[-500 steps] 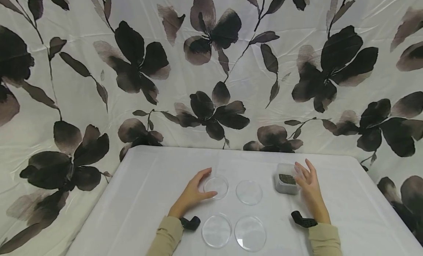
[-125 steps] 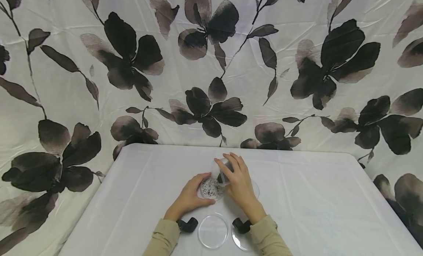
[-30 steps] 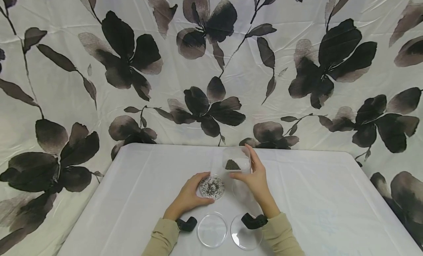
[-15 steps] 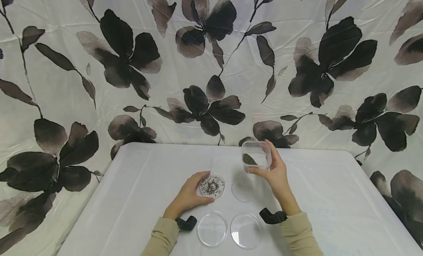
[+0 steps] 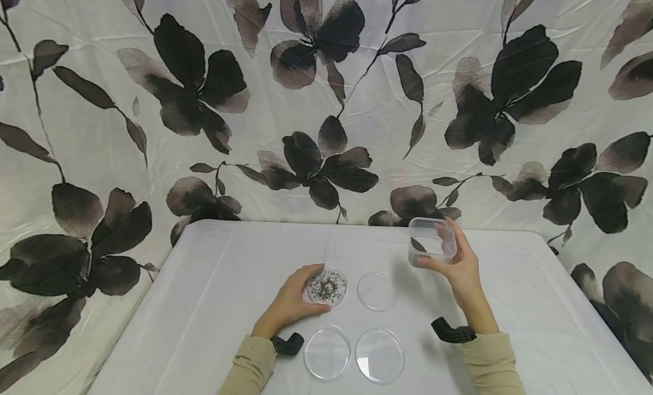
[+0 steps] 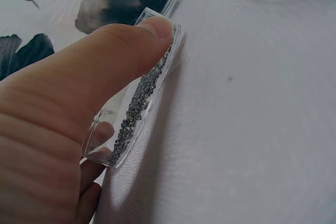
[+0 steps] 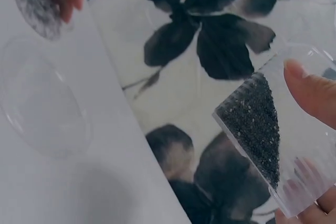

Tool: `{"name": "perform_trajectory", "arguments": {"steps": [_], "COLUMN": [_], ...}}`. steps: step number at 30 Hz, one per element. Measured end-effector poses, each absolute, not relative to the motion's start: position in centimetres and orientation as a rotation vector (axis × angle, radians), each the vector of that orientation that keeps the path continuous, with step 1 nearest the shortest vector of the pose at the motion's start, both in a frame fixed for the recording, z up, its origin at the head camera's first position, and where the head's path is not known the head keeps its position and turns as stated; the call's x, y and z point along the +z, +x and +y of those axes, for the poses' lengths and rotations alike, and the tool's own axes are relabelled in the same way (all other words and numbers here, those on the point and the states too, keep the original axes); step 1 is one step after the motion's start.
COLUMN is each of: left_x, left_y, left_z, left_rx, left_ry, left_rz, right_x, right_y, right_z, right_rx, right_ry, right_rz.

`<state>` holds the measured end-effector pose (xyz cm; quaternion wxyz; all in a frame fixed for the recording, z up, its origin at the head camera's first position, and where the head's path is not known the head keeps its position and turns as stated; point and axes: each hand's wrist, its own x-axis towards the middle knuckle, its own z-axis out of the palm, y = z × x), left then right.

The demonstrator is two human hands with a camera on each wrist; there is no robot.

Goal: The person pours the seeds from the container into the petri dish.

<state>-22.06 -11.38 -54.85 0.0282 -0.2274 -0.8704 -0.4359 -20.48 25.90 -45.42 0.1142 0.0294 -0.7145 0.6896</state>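
Observation:
My left hand [image 5: 292,302] grips the sides of a small clear petri dish [image 5: 327,287] on the table. Dark granules lie scattered over its bottom; the left wrist view shows them as a layer in the dish [image 6: 137,103], under my thumb. Off to the right, my right hand [image 5: 463,270] holds a clear square plastic tub [image 5: 433,246] above the table, thumb on the near side and fingers on the far side. In the right wrist view the tub [image 7: 302,161] is tilted, with dark granules [image 7: 254,124] heaped in one corner.
Right of the filled dish lies another clear round dish [image 5: 377,292] without granules. Two larger clear round pieces, one on the left [image 5: 327,353] and one on the right [image 5: 380,356], lie nearer me. A white cloth covers the table [image 5: 214,281]; a floral sheet [image 5: 326,100] hangs behind.
The tub first stood at the right, was lifted and tipped over the left dish, and granules now lie in that dish. Lately my right hand has carried it back rightward. My left hand stays put.

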Motion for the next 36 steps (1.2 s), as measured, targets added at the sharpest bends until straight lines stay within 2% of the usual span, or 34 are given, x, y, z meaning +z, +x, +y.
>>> {"name": "perform_trajectory", "arguments": {"steps": [17,29,36], "left_x": [-54.9,-54.9,-54.8], "left_y": [-22.1,-22.0,-22.0], "left_z": [-11.3,-11.4,-11.4], "left_rx": [-1.339,-1.333,-1.313], "left_ry": [-0.705,-0.698,-0.707], "left_rz": [-2.684,-2.684,-2.691], "right_x": [-49.9,-52.1,-53.1], "right_y": [-20.0,-20.2,-20.2], "right_z": [31.6,32.3,32.8], "right_rx": [2.000,2.109,2.132], "right_ry": [0.079,0.006,0.056], "right_rz": [-2.161,-2.184,-2.167]}}
